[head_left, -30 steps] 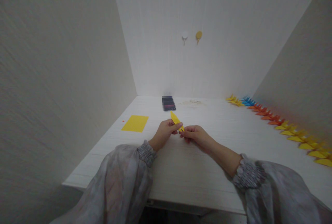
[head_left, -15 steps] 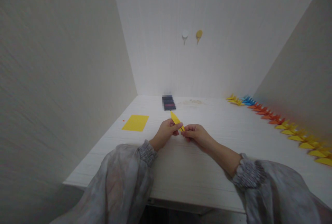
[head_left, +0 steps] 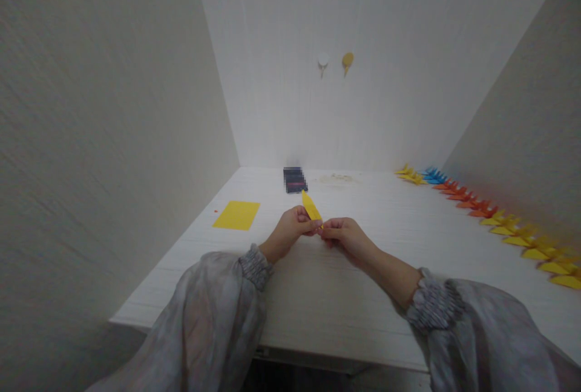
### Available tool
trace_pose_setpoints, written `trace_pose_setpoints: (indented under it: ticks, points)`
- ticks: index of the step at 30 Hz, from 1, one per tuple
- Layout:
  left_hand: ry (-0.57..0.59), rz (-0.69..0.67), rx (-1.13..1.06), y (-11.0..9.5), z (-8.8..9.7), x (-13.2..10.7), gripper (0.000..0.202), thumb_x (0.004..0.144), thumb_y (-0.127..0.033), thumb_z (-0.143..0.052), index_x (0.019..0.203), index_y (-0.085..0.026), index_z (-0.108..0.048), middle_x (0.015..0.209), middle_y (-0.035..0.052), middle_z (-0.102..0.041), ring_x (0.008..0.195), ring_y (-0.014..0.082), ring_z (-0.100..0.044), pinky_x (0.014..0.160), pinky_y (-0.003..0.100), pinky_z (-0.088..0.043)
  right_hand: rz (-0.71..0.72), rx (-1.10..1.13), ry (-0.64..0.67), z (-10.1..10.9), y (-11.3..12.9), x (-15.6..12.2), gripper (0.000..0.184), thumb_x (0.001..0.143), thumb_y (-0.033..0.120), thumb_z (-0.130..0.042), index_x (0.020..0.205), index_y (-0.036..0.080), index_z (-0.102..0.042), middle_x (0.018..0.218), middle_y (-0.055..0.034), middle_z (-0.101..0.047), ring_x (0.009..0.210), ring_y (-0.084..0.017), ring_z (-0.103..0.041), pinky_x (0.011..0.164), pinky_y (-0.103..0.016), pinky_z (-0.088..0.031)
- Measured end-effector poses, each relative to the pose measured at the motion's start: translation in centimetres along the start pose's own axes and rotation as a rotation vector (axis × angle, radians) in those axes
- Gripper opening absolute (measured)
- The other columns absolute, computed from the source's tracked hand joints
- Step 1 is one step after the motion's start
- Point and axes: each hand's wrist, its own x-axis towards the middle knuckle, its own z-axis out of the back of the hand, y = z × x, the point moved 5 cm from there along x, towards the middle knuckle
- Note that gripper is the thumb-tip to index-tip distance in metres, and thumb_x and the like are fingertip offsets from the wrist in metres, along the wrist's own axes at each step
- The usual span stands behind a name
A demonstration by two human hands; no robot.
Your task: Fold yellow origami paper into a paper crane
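Note:
A narrow folded piece of yellow paper (head_left: pixel 311 205) is pinched between both hands over the middle of the white table (head_left: pixel 372 295). My left hand (head_left: pixel 290 231) grips it from the left with closed fingers. My right hand (head_left: pixel 347 236) pinches its lower end from the right. The paper's pointed tip stands up and away from me. Both wrists rest low near the tabletop.
A flat yellow sheet (head_left: pixel 236 215) lies to the left. A dark blurred object (head_left: pixel 295 179) sits at the back. Along the right edge runs a row of several folded paper figures in yellow, orange and blue (head_left: pixel 490 213). Two small hooks (head_left: pixel 334 62) hang on the back wall.
The folded yellow paper has tilted more upright and its tip has risen slightly. Both hands have stayed in nearly the same place, still pinching it.

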Motion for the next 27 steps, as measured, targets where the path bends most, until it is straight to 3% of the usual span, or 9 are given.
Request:
trace_pose_setpoints:
  ticks: [10, 18, 27]
  points:
    - [-0.012, -0.05, -0.003, -0.25, -0.05, -0.03, 0.031, 0.057, -0.028, -0.067, 0.076, -0.012, -0.049, 0.061, -0.0004, -0.056, 0.051, 0.0072, -0.05, 0.051, 0.02, -0.038, 0.0, -0.02, 0.012, -0.26, -0.02, 0.06, 0.015, 0.056, 0.024, -0.065, 0.051, 0.015, -0.054, 0.043, 0.0042, -0.046, 0.04, -0.006, -0.038, 0.041, -0.022, -0.025]
    - [-0.007, -0.013, 0.018, -0.05, 0.39, 0.0, 0.028, 0.059, -0.032, -0.065, 0.073, -0.011, -0.054, 0.065, 0.0015, -0.057, 0.055, 0.0078, -0.05, 0.054, 0.021, -0.037, 0.036, 0.047, 0.076, -0.34, 0.11, 0.0, 0.019, 0.061, 0.031, -0.064, 0.062, 0.013, -0.059, 0.054, 0.0014, -0.053, 0.045, -0.006, -0.043, 0.046, -0.022, -0.029]
    - [-0.05, 0.007, 0.091, -0.11, 0.36, -0.2, 0.034, 0.062, -0.045, -0.059, 0.063, -0.011, -0.053, 0.05, -0.0029, -0.046, 0.046, 0.0056, -0.038, 0.048, 0.02, -0.029, 0.012, 0.077, 0.04, -0.06, 0.03, 0.06, 0.012, 0.055, 0.019, -0.066, 0.054, 0.014, -0.056, 0.05, 0.0022, -0.054, 0.043, -0.006, -0.041, 0.046, -0.022, -0.027]
